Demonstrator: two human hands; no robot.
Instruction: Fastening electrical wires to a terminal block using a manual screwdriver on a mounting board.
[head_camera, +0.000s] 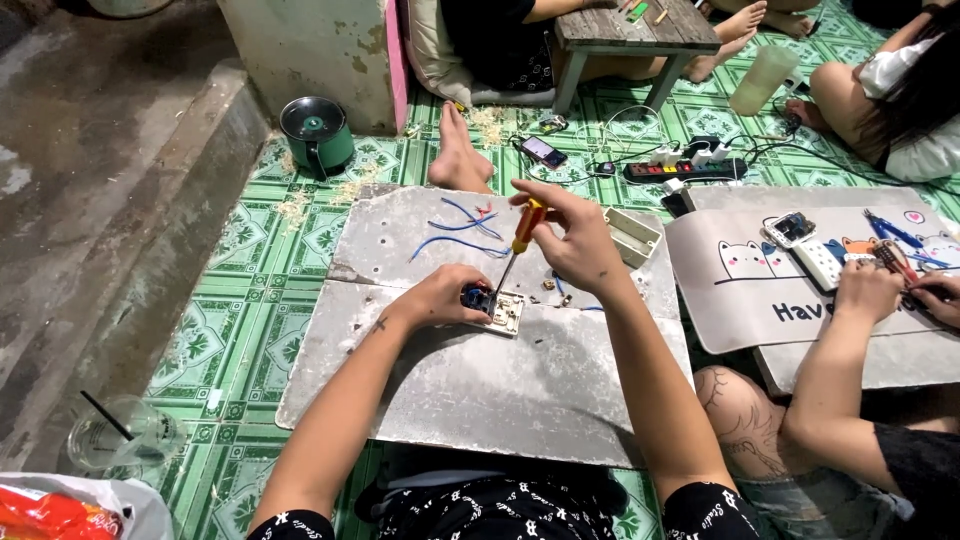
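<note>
1. Snack bag (55, 512), bottom-left corner: red and orange, crinkled, lying in a white plastic bag (140, 500).
2. Phone (543, 151) on the green mat, top centre: dark rectangle, screen lit w/ pinkish colours.
3. Small screen (791, 228) on the white cat-print mat (740, 290), right side: rectangular, pale frame, dark bluish display.

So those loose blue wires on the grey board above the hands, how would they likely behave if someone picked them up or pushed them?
The blue wires look thin and lie in loose curves, so they would probably flop and bend rather than stay stiff. They seem light and short, likely to slide across the smooth grey board at a nudge. Lying flat and bent, they seem unlikely to roll far.
</note>
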